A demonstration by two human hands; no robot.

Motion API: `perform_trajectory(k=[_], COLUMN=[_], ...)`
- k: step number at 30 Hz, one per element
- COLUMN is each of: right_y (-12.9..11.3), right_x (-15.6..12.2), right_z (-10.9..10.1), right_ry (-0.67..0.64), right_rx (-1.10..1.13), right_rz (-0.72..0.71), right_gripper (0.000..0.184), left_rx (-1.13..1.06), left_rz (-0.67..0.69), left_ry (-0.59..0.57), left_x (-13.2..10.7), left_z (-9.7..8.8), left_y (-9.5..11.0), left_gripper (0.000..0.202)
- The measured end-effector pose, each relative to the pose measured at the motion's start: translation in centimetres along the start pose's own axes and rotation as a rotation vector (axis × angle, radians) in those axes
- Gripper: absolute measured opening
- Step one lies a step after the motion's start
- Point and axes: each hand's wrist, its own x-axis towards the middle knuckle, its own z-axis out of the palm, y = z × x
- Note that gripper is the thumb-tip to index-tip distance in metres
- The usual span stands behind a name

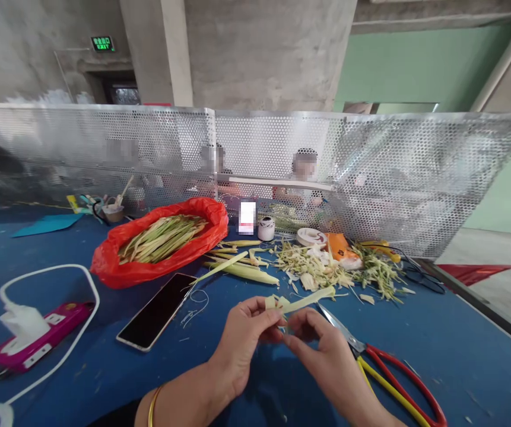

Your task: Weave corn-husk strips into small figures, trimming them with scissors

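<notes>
My left hand (pixel 251 325) is closed on a pale green leaf strip (pixel 308 299), bent into a small fold between thumb and fingers; its long end points right. Against it, the thumb and forefinger of my right hand (pixel 320 338) pinch together just below the fold, and what lies between them is too small to make out. Scissors (pixel 362 346) with one red and one yellow handle lie beside and partly behind my right hand. Beyond the hands are longer leaf pieces (pixel 246 271) and a heap of cut leaf scraps (pixel 313 265).
A red plastic bag (pixel 161 277) full of leaf strips stands at left, with a phone (pixel 157 311) before it. A magenta power strip (pixel 41 338) with a white cable is further left. White tape roll (pixel 311 236), orange packet (pixel 339 246) and perforated metal screen (pixel 277 142) are behind; people sit beyond.
</notes>
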Motion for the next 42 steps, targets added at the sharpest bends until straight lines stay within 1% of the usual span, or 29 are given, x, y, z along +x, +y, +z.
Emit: perform_trajectory(k=[4, 6, 9, 12, 15, 17, 19, 21, 23, 25, 27, 29, 31, 33, 34, 36, 39, 42], right_y=[0.4, 0.4, 0.2, 0.0, -0.2, -0.4, -0.7, -1.1, -1.6, -2.2, -2.6, -2.6, -2.2, -1.5, -1.2, -0.7, -0.4, -0.5], right_x=[0.2, 0.2, 0.4, 0.4, 0.1, -0.3, -0.5, -0.6, -0.5, -0.5, -0.4, -0.4, -0.2, 0.1, 0.3, 0.6, 0.8, 0.7], right_z=[0.1, 0.0, -0.2, -0.2, 0.0, 0.0, -0.1, -0.5, -1.0, -1.4, -1.7, -1.8, -1.9, -2.0, -2.1, -2.1, -2.0, -1.7], right_ry=[-0.026, -0.044, -0.028, -0.002, 0.01, 0.006, -0.013, -0.069, -0.158, -0.245, -0.275, -0.222, -0.085, 0.058, 0.104, 0.134, 0.101, 0.095], right_rx=[-0.033, -0.012, 0.054, 0.149, 0.223, 0.172, 0.073, 0.004, -0.014, -0.004, 0.002, -0.021, -0.075, -0.14, -0.168, -0.207, -0.25, -0.285], right_rz=[-0.041, -0.014, 0.054, 0.087, 0.1, 0.059, -0.04, -0.148, -0.212, -0.24, -0.254, -0.261, -0.271, -0.29, -0.29, -0.235, -0.098, -0.05], right_gripper=[0.011, 0.017, 0.021, 0.018, 0.008, 0.008, 0.01, 0.011, 0.015, 0.021, 0.027, 0.025, 0.018, 0.017, 0.018, 0.02, 0.027, 0.03], left_rx=[-0.038, -0.031, -0.022, 0.016, 0.118, 0.226, 0.337, 0.386, 0.343, 0.251, 0.185, 0.185, 0.24, 0.306, 0.33, 0.339, 0.289, 0.265], left_rz=[-0.055, -0.066, -0.062, -0.036, 0.052, 0.132, 0.198, 0.229, 0.2, 0.125, 0.062, 0.054, 0.071, 0.073, 0.065, 0.041, -0.006, -0.023], left_ry=[-0.03, -0.039, -0.028, 0.016, 0.019, 0.007, -0.002, -0.018, -0.045, -0.077, -0.097, -0.099, -0.103, -0.129, -0.152, -0.202, -0.261, -0.261], left_x=[0.0, 0.1, 0.2, 0.3, 0.6, 0.9, 1.1, 1.2, 1.3, 1.2, 1.1, 0.8, 0.5, 0.1, 0.0, -0.3, -0.6, -0.7], left_z=[-0.1, -0.1, -0.2, -0.2, -0.3, -0.5, -0.6, -0.7, -0.6, -0.4, -0.2, 0.1, 0.2, 0.2, 0.2, 0.2, 0.4, 0.6], left_y=[-0.1, -0.2, -0.1, -0.1, -0.1, -0.2, -0.3, -0.5, -0.6, -0.6, -0.6, -0.4, -0.1, 0.1, 0.1, 0.3, 0.4, 0.2], left_gripper=[0.021, 0.021, 0.021, 0.022, 0.022, 0.02, 0.019, 0.017, 0.016, 0.014, 0.014, 0.015, 0.015, 0.017, 0.018, 0.02, 0.023, 0.022])
